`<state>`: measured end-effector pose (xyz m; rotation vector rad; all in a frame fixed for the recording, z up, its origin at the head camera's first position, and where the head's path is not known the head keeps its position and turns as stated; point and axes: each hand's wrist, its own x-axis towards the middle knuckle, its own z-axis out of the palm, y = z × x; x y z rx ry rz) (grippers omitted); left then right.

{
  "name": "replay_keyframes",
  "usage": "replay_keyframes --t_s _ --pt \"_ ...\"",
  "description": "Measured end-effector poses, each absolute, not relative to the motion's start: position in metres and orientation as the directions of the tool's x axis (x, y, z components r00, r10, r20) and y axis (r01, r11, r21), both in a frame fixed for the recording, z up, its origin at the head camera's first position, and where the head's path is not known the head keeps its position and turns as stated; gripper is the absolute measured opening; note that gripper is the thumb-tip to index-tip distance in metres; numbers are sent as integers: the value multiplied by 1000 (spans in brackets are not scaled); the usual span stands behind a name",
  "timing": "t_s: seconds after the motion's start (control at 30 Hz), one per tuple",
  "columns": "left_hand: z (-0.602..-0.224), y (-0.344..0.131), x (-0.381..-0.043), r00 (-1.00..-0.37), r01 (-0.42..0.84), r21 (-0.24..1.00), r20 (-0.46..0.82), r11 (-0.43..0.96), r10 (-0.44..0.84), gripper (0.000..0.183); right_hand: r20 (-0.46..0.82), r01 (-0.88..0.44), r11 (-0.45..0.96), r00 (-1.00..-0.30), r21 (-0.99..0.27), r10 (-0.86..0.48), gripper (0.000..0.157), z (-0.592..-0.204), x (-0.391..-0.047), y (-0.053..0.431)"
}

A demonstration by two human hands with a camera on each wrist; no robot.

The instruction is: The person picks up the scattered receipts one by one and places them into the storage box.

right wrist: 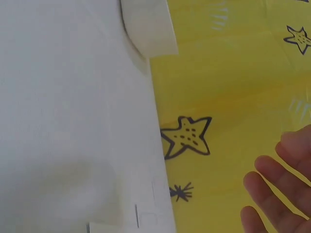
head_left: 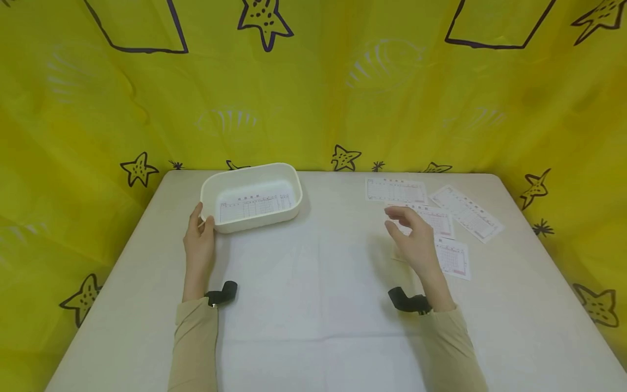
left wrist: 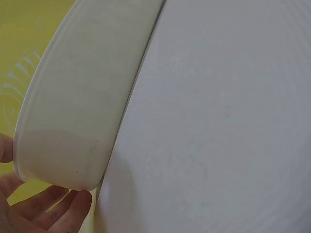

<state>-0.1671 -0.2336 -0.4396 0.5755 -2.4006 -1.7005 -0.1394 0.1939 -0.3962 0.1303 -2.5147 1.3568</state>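
A white plastic basin (head_left: 252, 221) with rounded corners stands at the back left of the table. Inside it lies a printed paper form (head_left: 254, 206). My left hand (head_left: 200, 245) holds the basin's near left corner, thumb at the front and fingers round the end; the left wrist view shows the fingertips (left wrist: 80, 201) against the wall. Over the right side, my right hand (head_left: 413, 239) hovers with loosely bent fingers and nothing between them. Several more printed forms lie around it: one at the back (head_left: 395, 190), one slanted form (head_left: 467, 212), and others partly hidden behind the hand.
The white table (head_left: 294, 305) has a faint crease across its front. A yellow curtain (head_left: 313, 98) with starfish drawings hangs along the back and both sides. A black wrist mount (head_left: 222, 294) sits on each forearm.
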Motion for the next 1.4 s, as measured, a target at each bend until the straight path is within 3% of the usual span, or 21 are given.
replay_keyframes --t_s 0.4,0.8,0.9,1.1,1.4 --pt "-441 -234 -169 -910 -235 925 -102 298 -401 52 288 -167 622 -953 -765 98 28 -406 -125 256" --pt "-438 -233 -166 -910 -241 925 -110 293 -400 52 142 -82 675 -989 -733 34 37 -424 -113 313" --pt "-438 -233 -166 -910 -244 926 -115 289 -398 51 53 -9 669 -998 -743 45 43 -426 -109 325" --pt "-439 -234 -167 -911 -245 926 -117 289 -395 52 -260 269 567 -961 -778 98 57 -424 -102 336" --pt "-439 -234 -167 -911 -257 922 -130 291 -392 52 -312 317 596 -943 -738 115 63 -434 -102 344"
